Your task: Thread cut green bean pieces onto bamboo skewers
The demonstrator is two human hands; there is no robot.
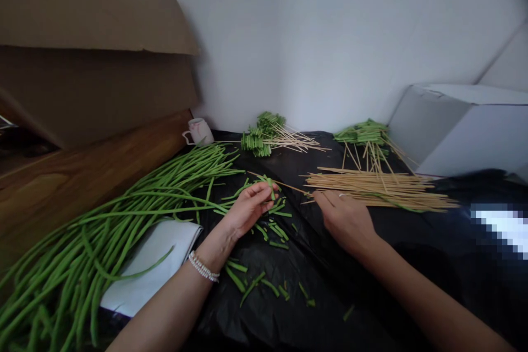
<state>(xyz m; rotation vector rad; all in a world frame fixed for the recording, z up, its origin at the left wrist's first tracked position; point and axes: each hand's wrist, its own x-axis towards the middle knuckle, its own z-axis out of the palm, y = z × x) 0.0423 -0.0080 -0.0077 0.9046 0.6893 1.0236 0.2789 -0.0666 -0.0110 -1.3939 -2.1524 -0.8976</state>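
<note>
My left hand (249, 207) is curled round short green bean pieces (270, 182) at its fingertips, palm turned inward. A thin bamboo skewer (291, 187) runs from those pieces to my right hand (344, 219), which lies palm down with its fingertips pinched at the skewer's end. Just beyond the right hand lies a loose heap of bare bamboo skewers (377, 188). Cut bean pieces (274, 230) are scattered on the black plastic sheet (289, 313) under and between both hands.
A big pile of long green beans (124, 209) spreads at the left, partly over a white sheet (154, 253). Two heaps of finished bean skewers (264, 135) (365, 135) lie at the back. A white cup (199, 131), a cardboard box (91, 44) and a white box (466, 126) border the area.
</note>
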